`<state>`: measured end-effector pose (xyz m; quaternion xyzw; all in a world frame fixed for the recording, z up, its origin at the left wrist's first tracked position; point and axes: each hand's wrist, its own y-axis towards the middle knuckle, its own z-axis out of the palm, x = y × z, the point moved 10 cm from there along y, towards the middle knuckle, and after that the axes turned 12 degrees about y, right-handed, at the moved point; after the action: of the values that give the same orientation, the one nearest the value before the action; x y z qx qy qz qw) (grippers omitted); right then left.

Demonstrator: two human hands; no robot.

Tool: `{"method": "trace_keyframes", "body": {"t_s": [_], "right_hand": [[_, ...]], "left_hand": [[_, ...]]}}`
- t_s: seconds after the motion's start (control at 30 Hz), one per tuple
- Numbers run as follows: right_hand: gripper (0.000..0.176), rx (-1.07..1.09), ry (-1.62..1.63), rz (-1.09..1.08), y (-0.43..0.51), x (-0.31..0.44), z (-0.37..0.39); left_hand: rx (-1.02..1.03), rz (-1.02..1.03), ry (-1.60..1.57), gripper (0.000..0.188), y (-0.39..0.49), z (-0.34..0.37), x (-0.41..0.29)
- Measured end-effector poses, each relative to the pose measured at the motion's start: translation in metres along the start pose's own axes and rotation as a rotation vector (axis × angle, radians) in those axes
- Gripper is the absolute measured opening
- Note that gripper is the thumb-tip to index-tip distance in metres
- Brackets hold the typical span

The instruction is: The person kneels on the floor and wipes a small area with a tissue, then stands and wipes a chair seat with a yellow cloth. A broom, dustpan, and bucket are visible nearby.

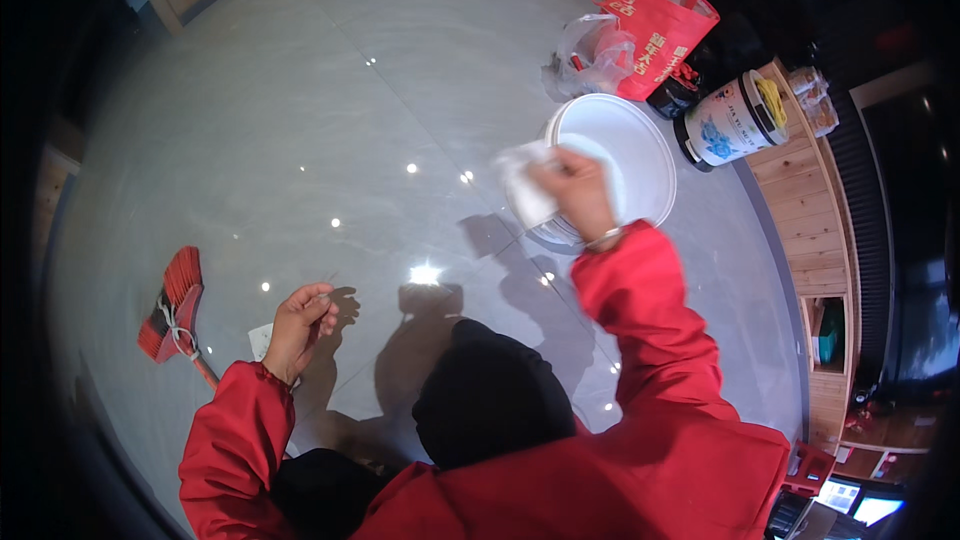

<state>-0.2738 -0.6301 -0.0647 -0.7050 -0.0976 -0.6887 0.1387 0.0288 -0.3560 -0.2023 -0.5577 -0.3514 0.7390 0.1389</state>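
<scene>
My right hand grips a white cloth or paper, blurred by motion, in front of the rim of a large white plastic bucket. The bucket stands on the grey floor, and its visible inside is pale. On the other side, my left hand is raised over the floor, thumb and forefinger pinched on something small and thin, too fine to name. A flat white thing shows partly behind that hand's wrist. Near it lies a red and black broom head, tied with white cord to its handle.
Beyond the bucket are a red shopping bag and a clear plastic bag. A printed white bin with yellow cord on top stands by a wooden counter. A red plastic stool is at the lower right.
</scene>
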Motion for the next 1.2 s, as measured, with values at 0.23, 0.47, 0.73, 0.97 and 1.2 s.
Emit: {"method": "trace_keyframes", "body": {"t_s": [0.23,0.47,0.73,0.97,1.2], "right_hand": [[0.016,-0.274,-1.261,-0.105,0.053,0.006,-0.167],[0.016,0.061,-1.642,0.084,0.097,-0.104,-0.19],[0.017,0.134,-1.821,0.177,0.119,-0.128,-0.2],[0.022,0.035,-1.728,0.317,0.129,-0.123,-0.201],[0.025,0.054,-1.6,0.629,0.113,-0.171,-0.193]], "left_hand": [[0.046,-0.04,0.043,0.016,0.015,0.005,0.016],[0.003,-0.067,0.077,0.015,0.014,-0.005,0.022],[-0.027,-0.097,0.088,0.014,0.016,-0.006,0.026],[-0.022,-0.116,0.104,0.014,0.018,-0.006,0.026],[-0.029,-0.124,0.082,0.014,0.016,-0.008,0.025]]}}
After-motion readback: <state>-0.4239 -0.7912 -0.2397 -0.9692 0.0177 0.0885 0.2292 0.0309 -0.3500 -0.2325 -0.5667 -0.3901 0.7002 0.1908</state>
